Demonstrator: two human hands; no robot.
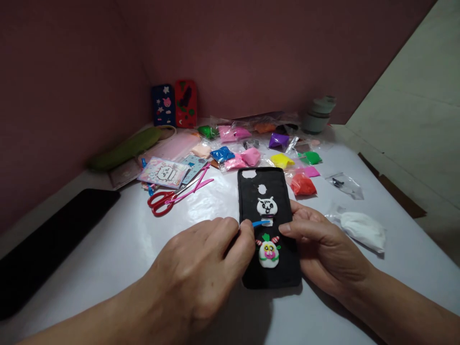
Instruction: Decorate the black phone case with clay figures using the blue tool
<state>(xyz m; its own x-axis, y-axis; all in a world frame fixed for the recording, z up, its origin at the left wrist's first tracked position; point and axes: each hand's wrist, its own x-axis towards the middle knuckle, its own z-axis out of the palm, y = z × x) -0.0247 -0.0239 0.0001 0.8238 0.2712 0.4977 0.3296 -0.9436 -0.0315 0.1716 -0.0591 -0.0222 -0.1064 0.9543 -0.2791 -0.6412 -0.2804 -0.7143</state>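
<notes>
A black phone case [247,191] with clay figures on its back is tilted up in front of me. My right hand [323,244] grips its right edge, thumb on the face and fingers behind. My left hand [204,258] pinches a thin blue modelling tool [260,223], its tip on a small white clay piece [268,223]. Just above that piece sits a white cat-like clay head [267,207]. Lower down is a white clay figure [269,254] with a green tuft, striped horns and a pink and yellow face.
Several bags of coloured clay, such as a red one [304,185], lie behind the case. A white clay bag [362,231] rests at right, red-handled scissors [163,202] and cards [165,172] at left. Two decorated cases [186,103] lean on the wall near a dark slab [53,239].
</notes>
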